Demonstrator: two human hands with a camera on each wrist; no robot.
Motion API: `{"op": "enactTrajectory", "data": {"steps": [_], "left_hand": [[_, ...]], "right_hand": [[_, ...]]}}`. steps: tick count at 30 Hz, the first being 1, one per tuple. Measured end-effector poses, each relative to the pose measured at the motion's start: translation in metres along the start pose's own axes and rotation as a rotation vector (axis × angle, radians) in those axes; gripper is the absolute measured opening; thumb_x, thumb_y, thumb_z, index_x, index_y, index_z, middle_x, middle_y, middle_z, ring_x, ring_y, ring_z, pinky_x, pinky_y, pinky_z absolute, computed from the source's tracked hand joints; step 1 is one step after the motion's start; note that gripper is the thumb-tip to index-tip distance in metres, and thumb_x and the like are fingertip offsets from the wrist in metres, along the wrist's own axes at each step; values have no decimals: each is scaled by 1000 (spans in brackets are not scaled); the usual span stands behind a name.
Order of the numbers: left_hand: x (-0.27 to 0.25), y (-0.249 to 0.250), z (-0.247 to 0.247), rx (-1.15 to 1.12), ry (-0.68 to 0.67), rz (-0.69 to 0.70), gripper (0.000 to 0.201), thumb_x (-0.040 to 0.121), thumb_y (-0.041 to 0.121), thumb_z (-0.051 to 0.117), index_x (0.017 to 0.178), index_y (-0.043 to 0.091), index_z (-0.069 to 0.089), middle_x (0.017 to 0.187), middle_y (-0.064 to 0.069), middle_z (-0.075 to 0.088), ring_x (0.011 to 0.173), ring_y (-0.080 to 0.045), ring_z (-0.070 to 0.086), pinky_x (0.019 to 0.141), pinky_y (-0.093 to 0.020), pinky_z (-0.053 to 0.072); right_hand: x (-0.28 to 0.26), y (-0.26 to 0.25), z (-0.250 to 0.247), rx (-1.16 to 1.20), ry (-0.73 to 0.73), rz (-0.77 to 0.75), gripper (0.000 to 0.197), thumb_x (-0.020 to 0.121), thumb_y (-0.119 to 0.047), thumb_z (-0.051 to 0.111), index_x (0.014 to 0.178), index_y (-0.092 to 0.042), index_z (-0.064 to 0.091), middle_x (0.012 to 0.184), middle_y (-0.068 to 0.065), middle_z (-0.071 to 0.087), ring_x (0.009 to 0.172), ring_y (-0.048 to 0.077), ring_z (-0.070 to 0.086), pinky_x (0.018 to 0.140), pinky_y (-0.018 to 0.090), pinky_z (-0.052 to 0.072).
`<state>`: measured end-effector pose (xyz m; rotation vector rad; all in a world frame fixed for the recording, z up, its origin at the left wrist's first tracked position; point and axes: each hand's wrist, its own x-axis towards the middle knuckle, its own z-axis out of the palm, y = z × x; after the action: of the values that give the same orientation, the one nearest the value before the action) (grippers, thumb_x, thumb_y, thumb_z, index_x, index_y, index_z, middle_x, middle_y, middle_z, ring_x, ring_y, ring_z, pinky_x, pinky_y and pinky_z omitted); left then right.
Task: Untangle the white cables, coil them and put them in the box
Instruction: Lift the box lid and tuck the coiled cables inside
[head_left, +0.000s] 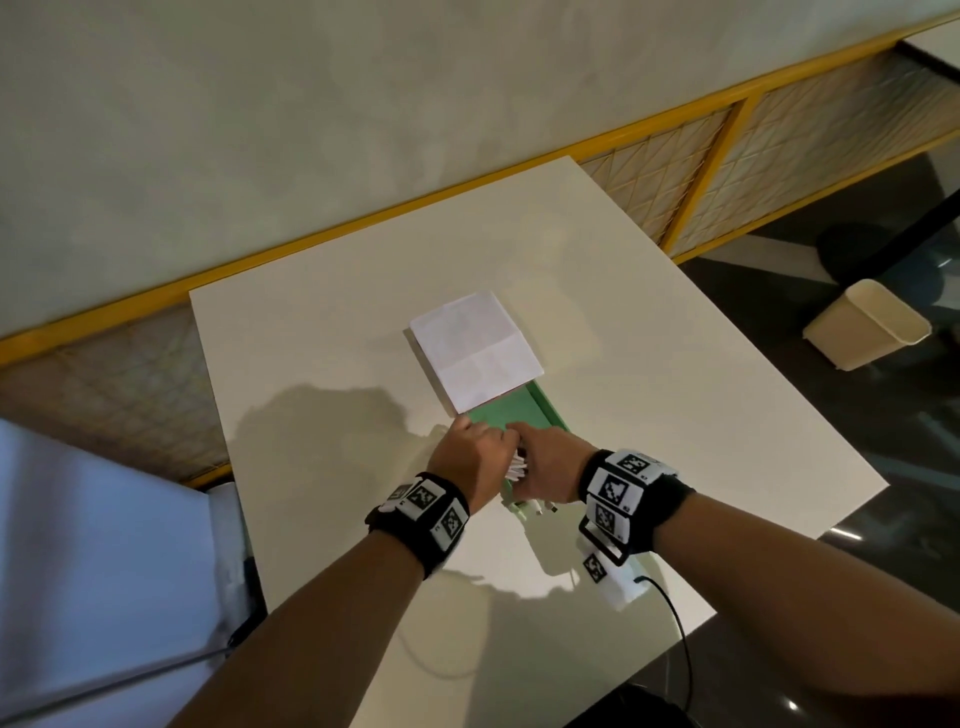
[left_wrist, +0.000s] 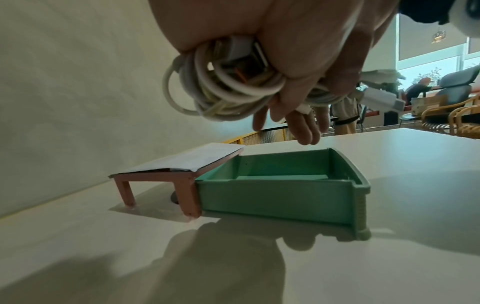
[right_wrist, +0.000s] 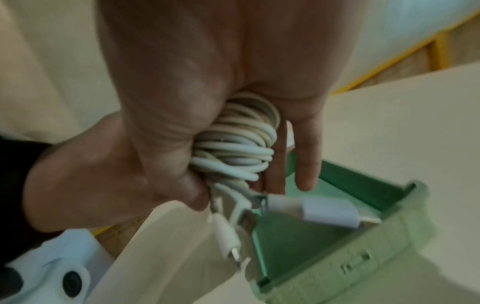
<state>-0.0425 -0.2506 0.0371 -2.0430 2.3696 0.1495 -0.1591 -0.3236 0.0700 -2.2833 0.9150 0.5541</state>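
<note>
A bundle of coiled white cables (head_left: 517, 469) is held between both hands just above the near end of the open green box (head_left: 549, 410). My left hand (head_left: 467, 457) grips the coil (left_wrist: 221, 86) from the left. My right hand (head_left: 548, 470) clasps the same coil (right_wrist: 239, 144) from the right, its fingers (right_wrist: 306, 156) pointing down toward the box (right_wrist: 337, 257). Several white connectors (right_wrist: 330, 211) dangle over the box's inside. The box's floor (left_wrist: 283, 176) shows no cables in it. A paper-covered brown stand (left_wrist: 182, 162) adjoins the box at its far end.
The box sits mid-way on a white table (head_left: 675, 364). A cream waste bin (head_left: 867, 325) stands on the dark floor to the right. A black cable (head_left: 675, 623) hangs off the table's near right edge. A yellow-framed railing (head_left: 727, 109) runs behind the table.
</note>
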Motion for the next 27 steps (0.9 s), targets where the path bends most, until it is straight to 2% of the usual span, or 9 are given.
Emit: {"op": "enactTrajectory", "data": {"steps": [3,10,11,13,15,18,22,24,27], "left_hand": [[4,1,4,1,32,19,27,46,14,79,65,16,61,49,4,57,43,-18,54,55,-24,46],[19,0,6,22,62,-33,23,49,10,72,67,18,59,52,5,56,49,-18,54,63,-31,34],[22,-1,4,8,69,-75,27,52,12,74,75,17,61,57,4,60,55,-18,57,68,-32,31],[29,0,-3,-49,-18,-163,47,70,18,71,114,13,56,89,0,69,87,-19,63,88,-34,28],[37,-1,-6,-120,-134,-177,73,81,21,63,144,13,27,122,-1,61,116,-20,51,105,-40,21],[44,-5,-7,-218,-183,-137,96,80,26,67,151,21,3,141,-2,43,134,-20,33,112,-46,15],[41,-23,-8,-369,-206,-214,115,70,53,72,151,31,-7,155,-2,22,144,-22,15,114,-52,15],[34,-39,-3,-504,-128,-350,106,74,57,68,152,29,2,158,-3,19,145,-23,17,115,-49,17],[22,-59,12,-604,-32,-591,73,92,40,54,152,19,18,158,-11,22,145,-24,19,115,-42,21]], "right_hand": [[-4,3,3,28,22,-26,27,79,-25,59,101,-10,57,94,12,70,69,25,59,63,28,45],[5,13,11,11,146,2,28,87,-31,52,102,-8,54,93,16,67,78,34,62,63,33,45],[7,14,11,13,154,8,29,87,-32,51,100,-7,53,93,16,67,76,34,61,63,34,45],[12,17,10,9,163,30,31,88,-35,50,97,-5,52,94,18,65,74,33,58,62,34,42],[16,20,9,-9,177,61,34,90,-36,48,99,-4,51,97,18,64,81,35,60,62,34,40],[17,27,8,-36,190,116,31,90,-33,47,102,-4,50,99,18,63,86,37,62,65,37,44],[16,39,6,-88,200,243,23,91,-24,43,104,-6,49,104,14,63,92,35,62,67,34,43],[17,44,4,-156,208,297,22,93,-19,38,107,-6,49,108,12,63,95,32,63,70,33,44],[22,44,6,-265,211,348,26,96,-17,34,111,-5,51,113,11,63,101,30,63,78,34,49]]}}
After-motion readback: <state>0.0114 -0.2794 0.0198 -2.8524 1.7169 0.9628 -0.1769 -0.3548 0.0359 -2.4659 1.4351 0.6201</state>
